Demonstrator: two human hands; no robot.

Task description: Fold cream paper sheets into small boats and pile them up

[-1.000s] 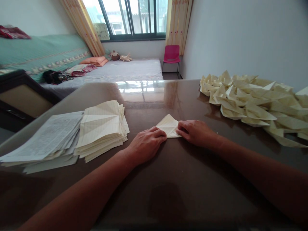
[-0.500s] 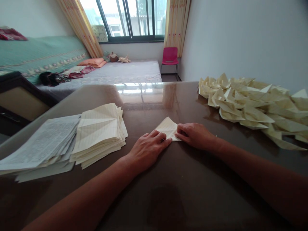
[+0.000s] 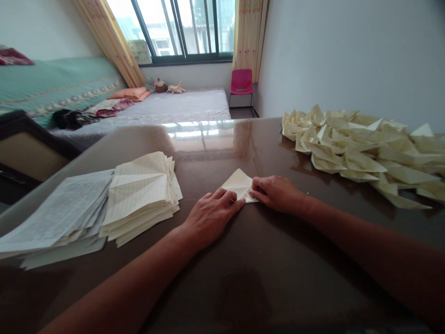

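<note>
A small cream sheet of lined paper folded into a pointed triangle (image 3: 238,183) lies on the glossy brown table (image 3: 243,260), its tip pointing away from me. My left hand (image 3: 210,215) presses its fingertips on the near left corner of the folded paper. My right hand (image 3: 276,192) has its fingers curled and pressed onto the paper's near right edge. Both hands meet at the paper's base, fingers close together.
A stack of creased lined sheets (image 3: 141,195) sits at the left, overlapping a pile of printed pages (image 3: 57,215). A heap of folded paper pieces (image 3: 361,148) covers the right of the table by the wall. A bed (image 3: 163,106), a pink chair (image 3: 241,81) and a window stand beyond.
My left hand has slid a little right and forward over the paper's near corner. The view has shifted slightly, so everything sits a bit further left.
</note>
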